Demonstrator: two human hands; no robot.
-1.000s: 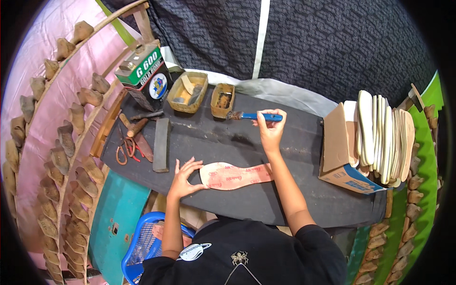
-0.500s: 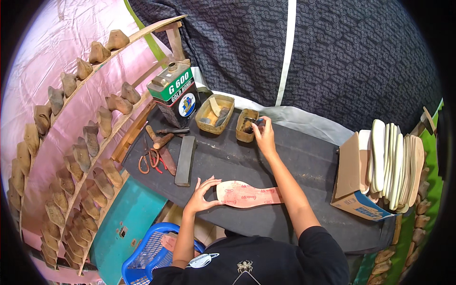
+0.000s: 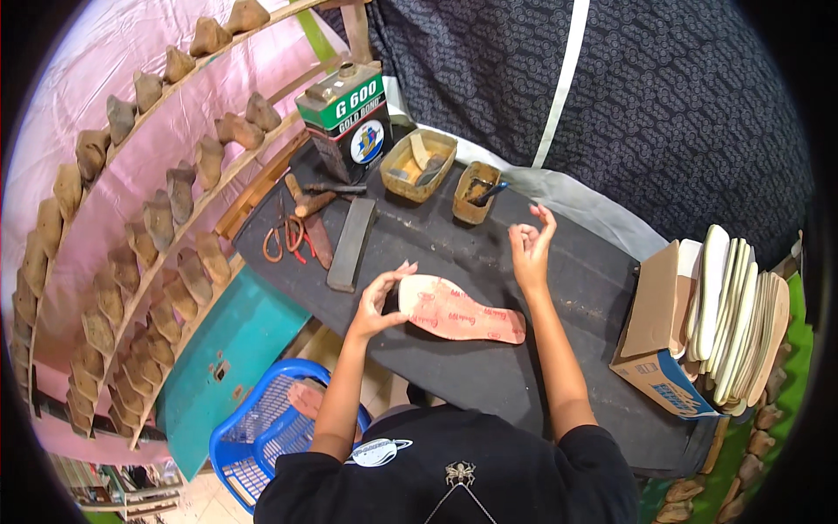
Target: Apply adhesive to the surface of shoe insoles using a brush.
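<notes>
A pinkish-tan insole board point(image 3: 458, 311), printed with red marks, lies over the black table with its wide end toward my left hand point(image 3: 379, 301). That hand grips the wide end, thumb at the near edge and fingers along the far side. My right hand point(image 3: 532, 249) is raised above the table, beyond the insole's narrow end; its fingers are partly bent and apart, with nothing in them. Just to its left stands a small, dark-stained tub point(image 3: 471, 203). A brush with a dark blue handle point(image 3: 491, 192) leans in this tub, its bristles hidden.
Left of the tub are a larger tub point(image 3: 403, 181) and a green-black metal can point(image 3: 345, 122). A grey block point(image 3: 352, 246), scissors point(image 3: 273, 237) and a hammer point(image 3: 307, 201) lie nearby. A carton point(image 3: 650, 319) of insoles stands right; wooden lasts point(image 3: 157, 218) fill racks at left.
My right hand has let go of the brush, leaving it in the small tub, and has drawn back toward the insole. My left hand still grips the insole.
</notes>
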